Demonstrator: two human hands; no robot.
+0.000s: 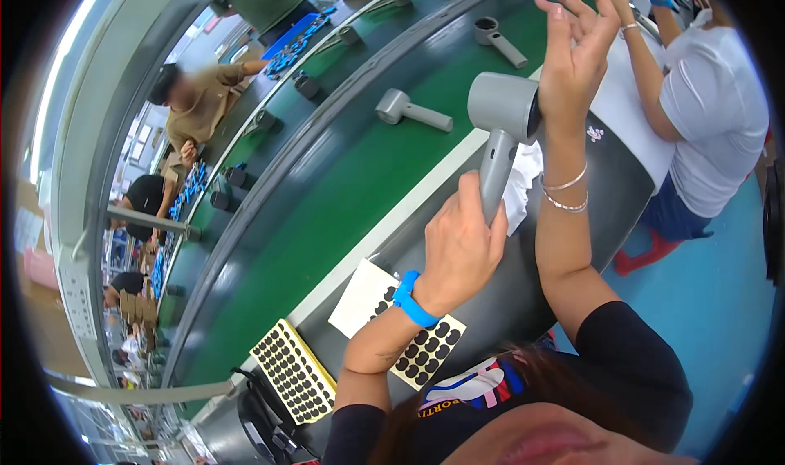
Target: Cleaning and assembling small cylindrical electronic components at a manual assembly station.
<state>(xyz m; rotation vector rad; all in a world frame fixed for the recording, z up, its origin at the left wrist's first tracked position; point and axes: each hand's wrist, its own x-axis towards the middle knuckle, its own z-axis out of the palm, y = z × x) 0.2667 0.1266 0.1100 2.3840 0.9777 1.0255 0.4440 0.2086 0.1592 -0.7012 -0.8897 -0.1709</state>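
Blue, a bin [292,30] beyond the green belt [327,211] in my head view holds small pieces [304,44] too blurred to name. By the belt's near edge, my left hand [464,248] is wrapped round the handle of a grey hair dryer [500,125], its head uppermost. My right hand [576,64] rises beside that head, fingers loosely bent and free; whether its heel touches I can't tell. Both elbows bend, nearer me than the belt.
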